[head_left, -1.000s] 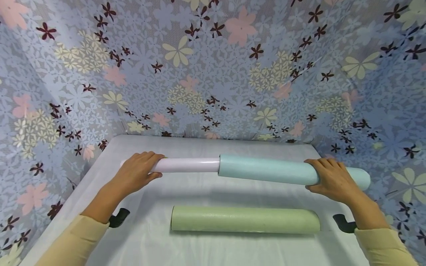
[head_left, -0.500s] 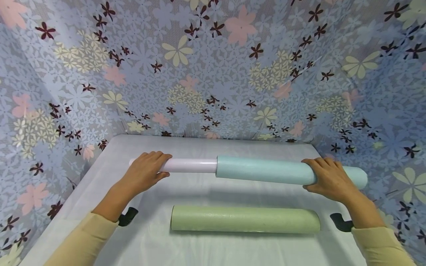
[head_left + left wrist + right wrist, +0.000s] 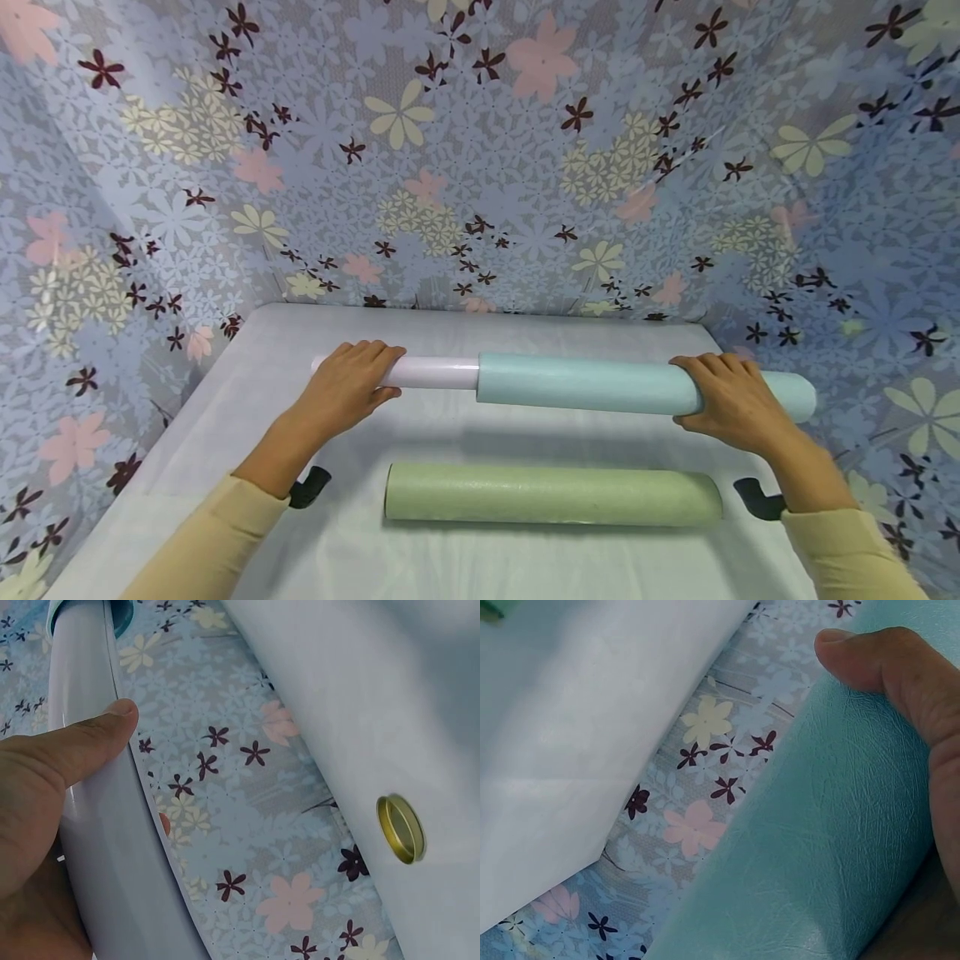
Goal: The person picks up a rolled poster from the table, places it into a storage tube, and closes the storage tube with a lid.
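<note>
My left hand (image 3: 341, 392) grips a thin pale lavender rolled sheet (image 3: 438, 372), whose right end sits inside a wider light blue rolled sheet (image 3: 577, 383). In the left wrist view the thumb lies along the lavender roll (image 3: 120, 825), and its long loose edge shows. The right hand (image 3: 738, 400) holds the blue roll near its right end, thumb on the near side and fingers over the top. Wrinkled texture shows on the blue roll (image 3: 795, 817) in the right wrist view. Both rolls are held raised over the white table (image 3: 375, 550), roughly level.
A light green roll (image 3: 551, 496) lies across the table, nearer to me than the held rolls. In the left wrist view a small gold-coloured ring (image 3: 401, 829) stands on the white surface. Floral cloth (image 3: 480, 167) hangs behind and at both sides.
My left hand has moved right with the lavender roll, and less of it shows outside the blue one. The right hand and blue roll have shifted slightly left. The green roll stays put.
</note>
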`<state>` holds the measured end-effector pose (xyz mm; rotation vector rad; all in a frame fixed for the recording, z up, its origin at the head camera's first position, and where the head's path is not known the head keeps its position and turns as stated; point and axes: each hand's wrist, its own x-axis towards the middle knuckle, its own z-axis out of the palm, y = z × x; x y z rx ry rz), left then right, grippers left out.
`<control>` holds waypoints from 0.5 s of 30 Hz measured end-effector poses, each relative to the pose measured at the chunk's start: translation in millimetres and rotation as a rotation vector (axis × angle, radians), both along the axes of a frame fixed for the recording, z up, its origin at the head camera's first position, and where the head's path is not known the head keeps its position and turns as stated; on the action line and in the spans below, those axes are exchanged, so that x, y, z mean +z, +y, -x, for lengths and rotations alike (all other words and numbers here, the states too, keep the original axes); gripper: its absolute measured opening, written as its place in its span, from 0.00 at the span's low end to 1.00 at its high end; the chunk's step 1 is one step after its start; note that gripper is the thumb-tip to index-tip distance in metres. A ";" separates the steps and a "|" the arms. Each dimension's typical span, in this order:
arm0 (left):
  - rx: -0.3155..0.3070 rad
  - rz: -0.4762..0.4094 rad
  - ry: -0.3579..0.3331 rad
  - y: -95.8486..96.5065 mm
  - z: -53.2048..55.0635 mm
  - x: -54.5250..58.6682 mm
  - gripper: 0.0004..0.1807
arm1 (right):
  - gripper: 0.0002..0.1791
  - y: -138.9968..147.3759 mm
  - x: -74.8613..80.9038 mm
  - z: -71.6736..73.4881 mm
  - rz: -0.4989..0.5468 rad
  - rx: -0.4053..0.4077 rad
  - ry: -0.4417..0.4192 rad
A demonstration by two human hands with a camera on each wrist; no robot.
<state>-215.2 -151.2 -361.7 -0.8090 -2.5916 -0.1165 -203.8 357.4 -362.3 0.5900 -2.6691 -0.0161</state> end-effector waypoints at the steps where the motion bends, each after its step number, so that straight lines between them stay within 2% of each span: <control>1: -0.001 0.001 0.008 1.2 0.0 -0.3 0.29 | 0.44 -1.0 0.0 0.0 0.001 0.002 0.003; 8: -0.008 0.012 0.061 9.3 0.5 -2.5 0.30 | 0.44 -7.7 0.3 -0.3 0.002 -0.009 0.005; 15: -0.014 0.018 0.072 17.1 0.7 -4.4 0.31 | 0.44 -13.9 -0.3 -0.5 0.000 -0.009 0.012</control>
